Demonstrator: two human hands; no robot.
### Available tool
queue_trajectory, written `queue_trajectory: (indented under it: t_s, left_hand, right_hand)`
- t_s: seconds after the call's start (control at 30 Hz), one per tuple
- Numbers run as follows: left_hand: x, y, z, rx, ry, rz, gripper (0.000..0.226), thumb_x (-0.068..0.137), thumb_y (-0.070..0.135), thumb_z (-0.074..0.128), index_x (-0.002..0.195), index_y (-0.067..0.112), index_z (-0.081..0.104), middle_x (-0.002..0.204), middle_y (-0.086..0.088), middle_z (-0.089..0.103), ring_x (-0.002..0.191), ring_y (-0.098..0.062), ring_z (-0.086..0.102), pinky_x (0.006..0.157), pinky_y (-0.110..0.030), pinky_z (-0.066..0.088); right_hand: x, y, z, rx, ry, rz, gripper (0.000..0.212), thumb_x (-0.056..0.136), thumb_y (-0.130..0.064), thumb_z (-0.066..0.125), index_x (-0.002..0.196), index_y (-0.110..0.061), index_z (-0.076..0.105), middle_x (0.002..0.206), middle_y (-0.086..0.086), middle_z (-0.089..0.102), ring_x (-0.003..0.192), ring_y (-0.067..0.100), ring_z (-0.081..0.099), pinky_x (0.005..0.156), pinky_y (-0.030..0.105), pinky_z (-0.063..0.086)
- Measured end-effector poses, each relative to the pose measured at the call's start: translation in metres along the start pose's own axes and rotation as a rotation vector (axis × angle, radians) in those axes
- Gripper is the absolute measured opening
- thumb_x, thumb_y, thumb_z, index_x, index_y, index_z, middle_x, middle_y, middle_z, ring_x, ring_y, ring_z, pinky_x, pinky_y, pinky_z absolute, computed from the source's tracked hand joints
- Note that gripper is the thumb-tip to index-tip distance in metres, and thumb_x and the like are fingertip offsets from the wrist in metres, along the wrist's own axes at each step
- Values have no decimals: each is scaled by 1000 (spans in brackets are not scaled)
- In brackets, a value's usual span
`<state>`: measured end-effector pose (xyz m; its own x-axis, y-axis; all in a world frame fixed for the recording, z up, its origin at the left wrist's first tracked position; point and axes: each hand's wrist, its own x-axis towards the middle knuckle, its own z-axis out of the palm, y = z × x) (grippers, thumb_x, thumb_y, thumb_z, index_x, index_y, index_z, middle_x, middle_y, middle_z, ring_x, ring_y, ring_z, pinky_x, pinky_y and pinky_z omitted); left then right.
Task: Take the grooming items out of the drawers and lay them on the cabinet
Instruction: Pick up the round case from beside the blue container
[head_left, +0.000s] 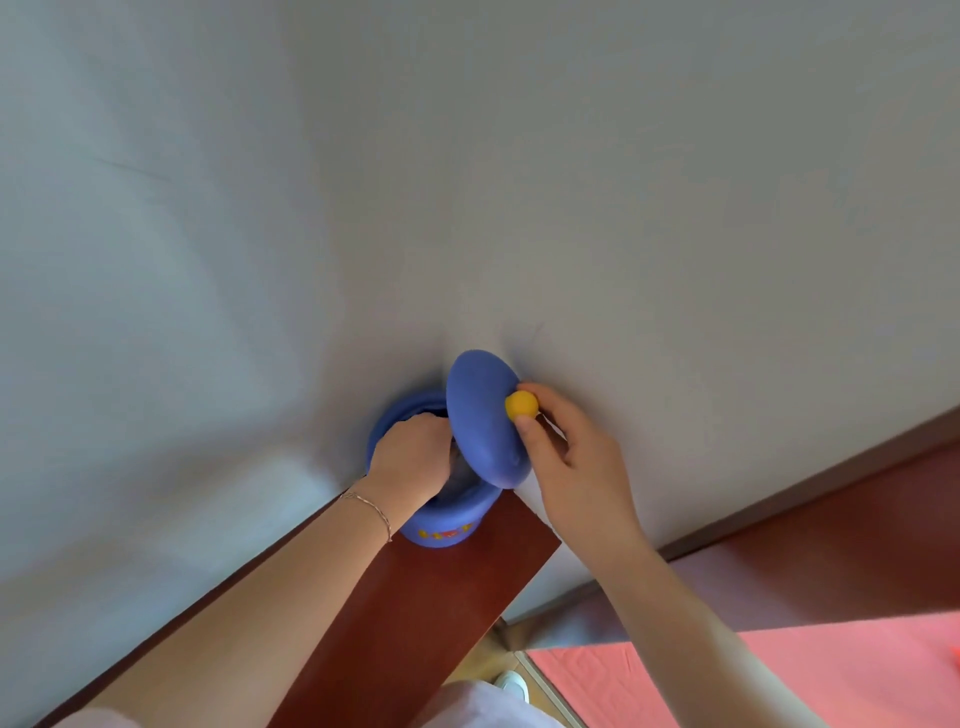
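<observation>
A blue jar (441, 525) with yellow lettering stands on the red-brown cabinet top (457, 587), close to the wall. My right hand (566, 452) pinches the yellow knob (521, 405) of the jar's blue lid (480, 415) and holds the lid tilted up beside the opening. My left hand (410, 457) reaches down into the jar's mouth, fingers curled inside; what they touch is hidden. A thin bracelet sits on the left wrist. No drawers or grooming items are visible.
A plain grey-white wall (467, 182) fills most of the view. The cabinet's right end drops off near the jar. Below right lie a dark red-brown ledge (831, 525), a pink mat (753, 675) and a white shoe (511, 683).
</observation>
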<state>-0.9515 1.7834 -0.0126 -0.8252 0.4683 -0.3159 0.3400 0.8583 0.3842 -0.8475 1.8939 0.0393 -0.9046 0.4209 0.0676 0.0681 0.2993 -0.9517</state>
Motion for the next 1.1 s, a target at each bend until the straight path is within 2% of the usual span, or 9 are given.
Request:
queue_trajectory:
  t_s: [0.1, 0.23, 0.33, 0.5, 0.63, 0.73, 0.87, 0.97, 1.1]
  left_hand:
    - [-8, 0, -9, -130, 74, -10, 32, 93, 13, 39, 62, 14, 47, 66, 1, 50, 78, -26, 52, 62, -30, 32]
    - [-22, -3, -22, -208, 317, 25, 24, 93, 13, 44, 95, 1, 64, 86, -7, 62, 89, -31, 56, 61, -27, 27]
    - [-30, -20, -23, -390, 524, 96, 22, 89, 13, 49, 92, 5, 69, 83, -5, 59, 74, -22, 51, 54, -17, 28]
    - [-46, -51, -28, -592, 686, 14, 20, 88, 13, 55, 100, 19, 71, 97, 8, 64, 79, -6, 54, 68, -2, 35]
    - [-83, -78, -24, -733, 774, -128, 22, 88, 15, 55, 97, 32, 67, 95, 20, 61, 82, 11, 55, 68, 1, 36]
    - [-107, -103, -5, -740, 756, -264, 22, 88, 16, 56, 95, 35, 65, 92, 20, 62, 82, 17, 53, 68, -1, 37]
    - [-125, -129, 28, -792, 678, -414, 28, 87, 14, 57, 86, 41, 61, 89, 23, 61, 82, 6, 56, 72, -7, 37]
    - [-128, -148, 50, -835, 627, -522, 21, 87, 13, 57, 95, 29, 69, 95, 12, 66, 91, -7, 56, 81, -20, 36]
    - [-128, -165, 70, -837, 593, -590, 19, 87, 14, 57, 100, 19, 71, 100, 6, 67, 99, -14, 57, 87, -25, 38]
  right_hand:
    - [1, 1, 3, 7, -16, -2, 15, 92, -32, 53, 102, -41, 60, 104, -28, 63, 103, -8, 57, 87, 12, 44]
    - [4, -2, 10, 30, -30, -28, 17, 92, -33, 54, 97, -48, 58, 98, -37, 62, 102, -12, 56, 84, 6, 42]
    - [7, -7, 16, 44, -54, -58, 18, 92, -32, 53, 92, -49, 58, 92, -39, 62, 97, -14, 57, 81, 4, 41]
    - [11, -11, 26, -22, -77, -97, 18, 93, -33, 51, 88, -49, 57, 91, -35, 63, 94, -9, 58, 81, 10, 44]
    - [15, 1, 35, -164, -78, -130, 15, 95, -35, 48, 91, -29, 61, 80, -5, 64, 75, 10, 57, 70, 27, 46]
    - [20, 14, 43, -355, -131, -184, 24, 97, -32, 45, 83, -15, 55, 58, -4, 42, 57, 11, 41, 54, 26, 33]
    - [27, 34, 52, -600, -190, -241, 24, 95, -29, 43, 94, -11, 59, 91, 1, 63, 83, 14, 54, 70, 20, 32]
    - [28, 42, 57, -712, -229, -224, 33, 95, -29, 39, 103, -5, 60, 120, 12, 61, 108, 28, 55, 87, 30, 40]
    - [29, 46, 58, -761, -264, -187, 30, 96, -24, 44, 110, -2, 60, 127, 14, 58, 118, 28, 51, 94, 33, 38]
